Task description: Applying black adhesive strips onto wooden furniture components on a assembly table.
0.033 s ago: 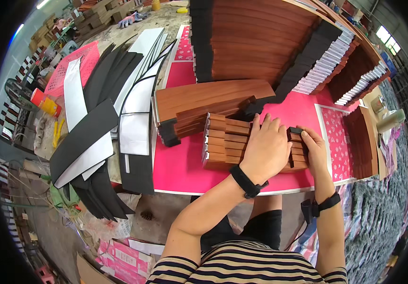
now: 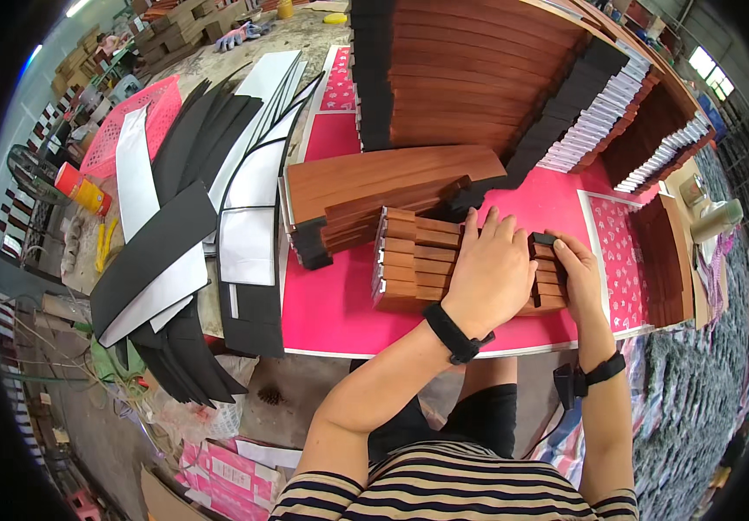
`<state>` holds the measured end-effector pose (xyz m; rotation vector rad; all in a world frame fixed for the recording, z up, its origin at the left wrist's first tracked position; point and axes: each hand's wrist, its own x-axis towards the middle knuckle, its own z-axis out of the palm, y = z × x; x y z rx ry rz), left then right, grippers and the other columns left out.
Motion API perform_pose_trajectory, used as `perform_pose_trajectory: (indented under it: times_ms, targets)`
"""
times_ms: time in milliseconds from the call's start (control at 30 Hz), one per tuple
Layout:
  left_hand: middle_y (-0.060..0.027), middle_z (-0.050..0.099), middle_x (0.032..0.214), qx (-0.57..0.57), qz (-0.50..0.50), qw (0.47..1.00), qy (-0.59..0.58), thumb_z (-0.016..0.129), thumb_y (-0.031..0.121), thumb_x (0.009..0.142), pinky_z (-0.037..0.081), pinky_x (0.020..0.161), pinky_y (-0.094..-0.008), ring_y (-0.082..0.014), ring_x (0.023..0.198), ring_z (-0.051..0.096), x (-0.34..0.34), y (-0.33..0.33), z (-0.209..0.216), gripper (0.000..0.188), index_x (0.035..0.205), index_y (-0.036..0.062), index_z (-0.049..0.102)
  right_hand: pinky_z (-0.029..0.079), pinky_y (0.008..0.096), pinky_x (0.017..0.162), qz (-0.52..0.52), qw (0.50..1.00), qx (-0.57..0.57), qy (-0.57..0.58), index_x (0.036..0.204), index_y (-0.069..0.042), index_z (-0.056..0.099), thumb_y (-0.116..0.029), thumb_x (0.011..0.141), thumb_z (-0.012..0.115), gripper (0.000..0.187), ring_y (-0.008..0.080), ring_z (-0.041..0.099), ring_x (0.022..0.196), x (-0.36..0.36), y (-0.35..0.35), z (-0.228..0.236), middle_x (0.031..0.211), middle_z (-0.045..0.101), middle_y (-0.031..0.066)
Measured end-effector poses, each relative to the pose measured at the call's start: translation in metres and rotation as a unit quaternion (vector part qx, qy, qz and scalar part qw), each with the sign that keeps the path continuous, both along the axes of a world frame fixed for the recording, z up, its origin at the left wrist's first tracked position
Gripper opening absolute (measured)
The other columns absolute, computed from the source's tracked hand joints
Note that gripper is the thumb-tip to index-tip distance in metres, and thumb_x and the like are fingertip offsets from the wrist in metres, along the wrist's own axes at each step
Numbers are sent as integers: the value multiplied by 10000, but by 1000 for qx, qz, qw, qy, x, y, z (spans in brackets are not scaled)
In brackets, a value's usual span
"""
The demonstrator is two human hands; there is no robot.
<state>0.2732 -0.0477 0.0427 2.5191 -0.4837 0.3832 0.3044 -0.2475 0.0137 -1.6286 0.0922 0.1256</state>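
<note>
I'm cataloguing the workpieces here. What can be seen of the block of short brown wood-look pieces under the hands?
The block of short brown wood-look pieces is a tight stack of stepped rows, pale at their left ends. It lies flat on the pink table. The left hand presses its top; the right hand grips its right end.

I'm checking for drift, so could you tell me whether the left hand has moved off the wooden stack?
No. The left hand lies in the same place on the stack of brown wooden pieces, judged against the pink table.

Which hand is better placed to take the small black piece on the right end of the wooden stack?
The right hand: its fingers already touch the black piece. The left hand lies flat on the wooden stack.
</note>
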Motion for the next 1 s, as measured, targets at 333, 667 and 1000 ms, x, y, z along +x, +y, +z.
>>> perform_pose_trajectory:
  times_ms: [333, 667, 1000]
  targets:
    - [-187, 602, 1249, -1, -13, 999, -31, 620, 244, 897, 296, 1116, -586, -371, 1273, 507, 5, -1, -4, 421, 1236, -5, 610, 502, 263, 884, -7, 1000, 18, -2, 1220, 13, 662, -172, 986, 589, 307, 130, 643, 980, 3, 2, 4, 1085, 694, 81]
    - [-152, 623, 1195, 16, -16, 999, -40, 575, 208, 919, 331, 1083, -590, -337, 1205, 549, 9, -3, -8, 341, 1178, -7, 623, 485, 258, 904, 21, 998, -18, -58, 1237, -1, 661, -191, 990, 590, 319, 124, 627, 999, 10, -1, -11, 1101, 690, 67]
    - [-144, 629, 1159, 2, -21, 996, -85, 581, 164, 870, 331, 1065, -617, -355, 1188, 553, 13, -3, -15, 226, 1007, 18, 684, 498, 247, 894, 23, 997, -12, -77, 1257, -6, 648, -196, 1010, 560, 325, 124, 634, 1001, 17, -8, -23, 1132, 684, 74]
